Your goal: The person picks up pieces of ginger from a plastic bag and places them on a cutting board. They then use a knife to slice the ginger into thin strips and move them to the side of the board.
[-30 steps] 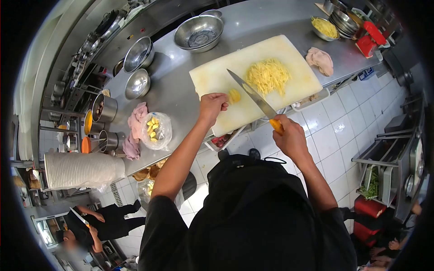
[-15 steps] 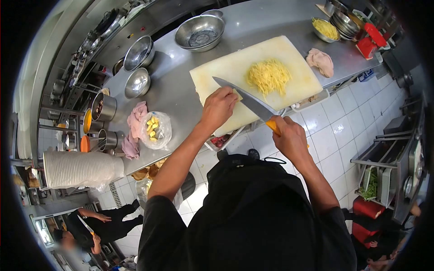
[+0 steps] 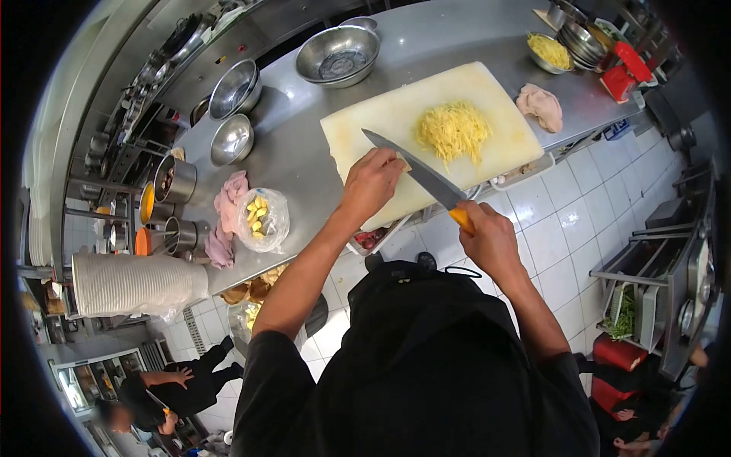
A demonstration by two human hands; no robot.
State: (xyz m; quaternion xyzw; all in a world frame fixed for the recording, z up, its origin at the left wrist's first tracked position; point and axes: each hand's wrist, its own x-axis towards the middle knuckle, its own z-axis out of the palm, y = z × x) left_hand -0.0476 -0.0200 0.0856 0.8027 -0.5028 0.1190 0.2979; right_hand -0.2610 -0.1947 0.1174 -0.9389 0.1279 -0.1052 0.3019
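Observation:
My right hand [image 3: 489,238] is closed round the orange handle of a long chef's knife [image 3: 422,174], its blade slanting up and left over the white cutting board [image 3: 487,82]. My left hand [image 3: 373,183] rests near the board's front edge, fingers curled beside the blade, pressing on a small pale yellow vegetable piece [image 3: 404,162]. Most of that piece is hidden by fingers and knife. On the board beyond the blade lies a heap of thin yellow shreds [image 3: 454,132], apart from both hands.
Left on the steel counter sit a plastic bag of peeled yellow pieces [image 3: 257,216], pink cloths [image 3: 228,199] and metal bowls [image 3: 337,55]. Toward the right are another cloth [image 3: 540,106], a bowl of shreds [image 3: 549,52] and a red scale [image 3: 626,71]. A co-worker [image 3: 175,388] stands lower left.
The knife has shifted slightly to the right and down, with both my hands staying almost in place. At lower left, the co-worker's body and arms have moved.

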